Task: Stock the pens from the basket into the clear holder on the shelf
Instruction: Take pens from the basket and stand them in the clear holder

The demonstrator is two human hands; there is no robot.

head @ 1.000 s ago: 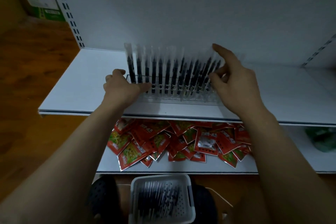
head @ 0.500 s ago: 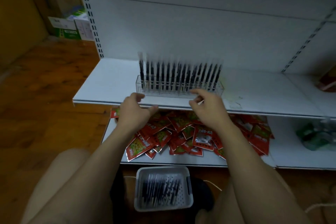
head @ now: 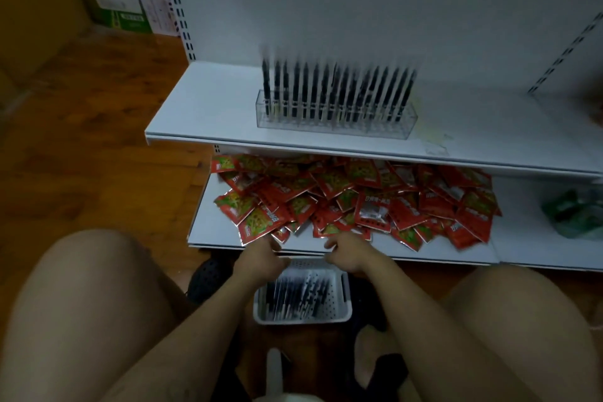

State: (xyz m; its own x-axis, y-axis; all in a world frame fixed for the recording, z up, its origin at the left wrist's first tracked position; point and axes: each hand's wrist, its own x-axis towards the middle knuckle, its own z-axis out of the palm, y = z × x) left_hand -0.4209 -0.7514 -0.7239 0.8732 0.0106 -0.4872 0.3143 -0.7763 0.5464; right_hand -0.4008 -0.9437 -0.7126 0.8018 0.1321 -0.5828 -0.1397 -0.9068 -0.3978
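Head view, looking down in dim light: a white shelving unit (head: 359, 3) fills the upper half, standing on a brown wooden floor (head: 81, 140); its upper shelf (head: 202, 108) carries the clear holder (head: 336, 124); the lower shelf (head: 212, 232) is heaped with red snack packets (head: 359, 196); cardboard cartons (head: 124, 10) sit on the floor beyond the unit's left post; the person's bare knees frame the bottom, cut off by the edges.

A green bundle (head: 574, 212) at the right end of the lower shelf is too dark to make out; the shelved pens (head: 336, 91), standing in a row in the holder, are smeared by blur at their tops, so I can't count them; the print on the packets is unreadable.

The white perforated basket (head: 303, 316) stands on the floor between the knees, just in front of the lower shelf, with dark loose pens (head: 293, 297) lying inside. The left hand (head: 259, 259) and the right hand (head: 350, 253) hang over the basket's far rim, near each other but apart; fingers loosely curled, nothing visible in either; the loose pens lie just below them, nearer the person; the holder is well apart, up on its shelf.
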